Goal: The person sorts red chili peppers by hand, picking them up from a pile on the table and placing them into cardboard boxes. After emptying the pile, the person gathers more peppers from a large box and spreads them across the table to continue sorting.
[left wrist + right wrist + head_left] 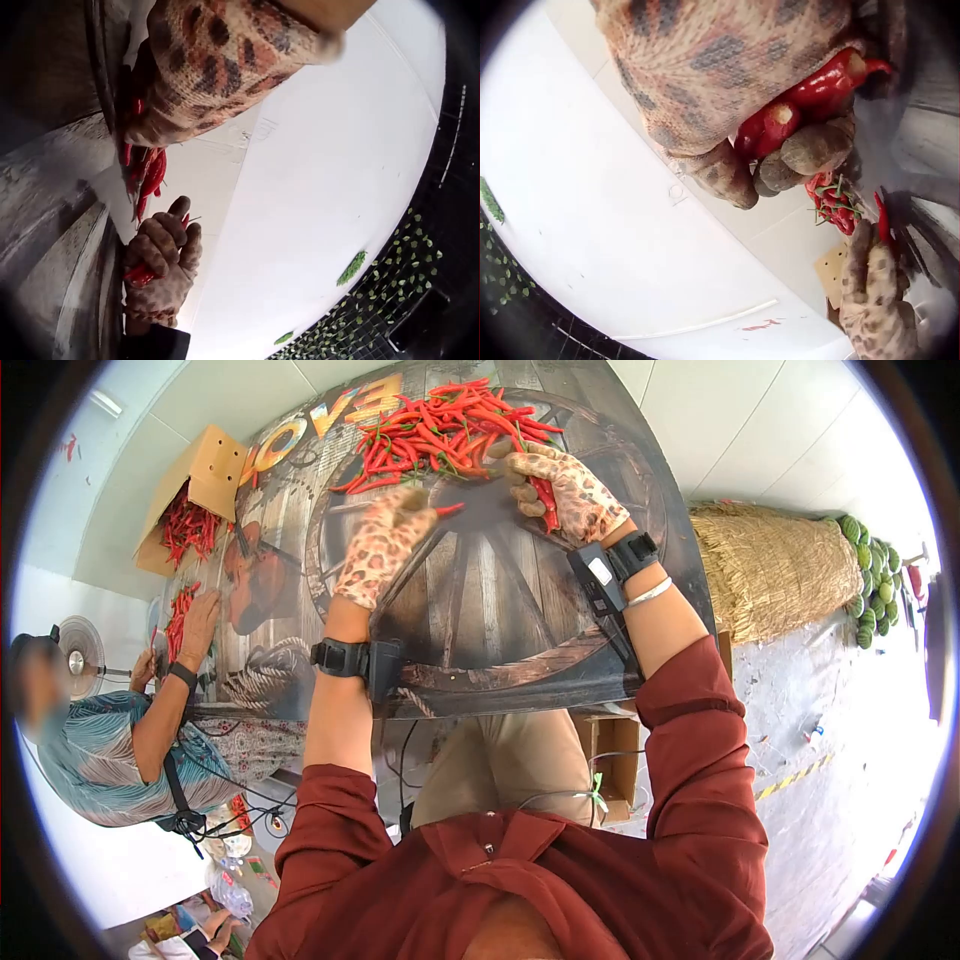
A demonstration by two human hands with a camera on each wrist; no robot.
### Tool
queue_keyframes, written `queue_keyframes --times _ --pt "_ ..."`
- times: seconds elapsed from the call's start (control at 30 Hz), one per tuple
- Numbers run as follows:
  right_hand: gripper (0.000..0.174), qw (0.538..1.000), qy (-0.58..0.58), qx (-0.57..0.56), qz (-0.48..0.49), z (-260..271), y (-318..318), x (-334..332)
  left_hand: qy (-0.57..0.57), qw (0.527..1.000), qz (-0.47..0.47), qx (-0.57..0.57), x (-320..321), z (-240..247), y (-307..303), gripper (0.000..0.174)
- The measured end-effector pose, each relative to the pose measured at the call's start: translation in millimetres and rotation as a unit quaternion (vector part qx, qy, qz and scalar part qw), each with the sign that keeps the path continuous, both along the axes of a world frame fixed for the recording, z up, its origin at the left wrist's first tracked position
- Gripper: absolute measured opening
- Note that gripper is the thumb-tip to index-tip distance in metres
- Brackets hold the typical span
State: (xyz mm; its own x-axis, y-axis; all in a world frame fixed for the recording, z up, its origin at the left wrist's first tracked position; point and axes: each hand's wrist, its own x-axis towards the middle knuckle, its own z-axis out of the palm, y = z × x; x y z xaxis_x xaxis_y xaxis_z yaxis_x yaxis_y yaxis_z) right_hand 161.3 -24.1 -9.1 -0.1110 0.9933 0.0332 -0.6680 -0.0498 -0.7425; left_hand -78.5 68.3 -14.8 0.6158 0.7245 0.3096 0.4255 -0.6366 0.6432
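Both hands wear leopard-print gloves. The left hand (382,550) is at the near left side of the chili heap (430,435), with a single red chili (450,509) pinched at its fingertips; in the right wrist view that chili (883,217) sticks up from the left hand (877,300). At the heap's right side, the right hand (572,495) has its fingers curled round several red chilies (545,500). Two stemless ends of these chilies (772,127) show between its palm and fingers (814,148) in the right wrist view. The left glove hides its own fingertips in the left wrist view.
A cardboard box (212,465) of chilies stands at the table's left edge. Another person (110,740) sits at the left, hands at a smaller chili pile (181,618). A straw-covered roll (775,570) and green melons (880,580) lie to the right.
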Motion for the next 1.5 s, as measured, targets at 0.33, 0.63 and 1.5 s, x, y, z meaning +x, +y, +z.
queue_keyframes --times 0.33,0.63,1.5 --pt "0.025 1.000 0.003 -0.001 -0.004 -2 4 1 0.062 0.982 0.074 0.164 0 -6 2 0.025" --pt "0.032 0.999 -0.029 0.001 -0.033 2 1 -3 0.104 0.973 0.099 0.183 3 9 89 0.042" --pt "0.031 1.000 0.000 0.011 0.000 -6 5 3 0.026 0.989 -0.056 0.134 7 -7 -9 0.052"
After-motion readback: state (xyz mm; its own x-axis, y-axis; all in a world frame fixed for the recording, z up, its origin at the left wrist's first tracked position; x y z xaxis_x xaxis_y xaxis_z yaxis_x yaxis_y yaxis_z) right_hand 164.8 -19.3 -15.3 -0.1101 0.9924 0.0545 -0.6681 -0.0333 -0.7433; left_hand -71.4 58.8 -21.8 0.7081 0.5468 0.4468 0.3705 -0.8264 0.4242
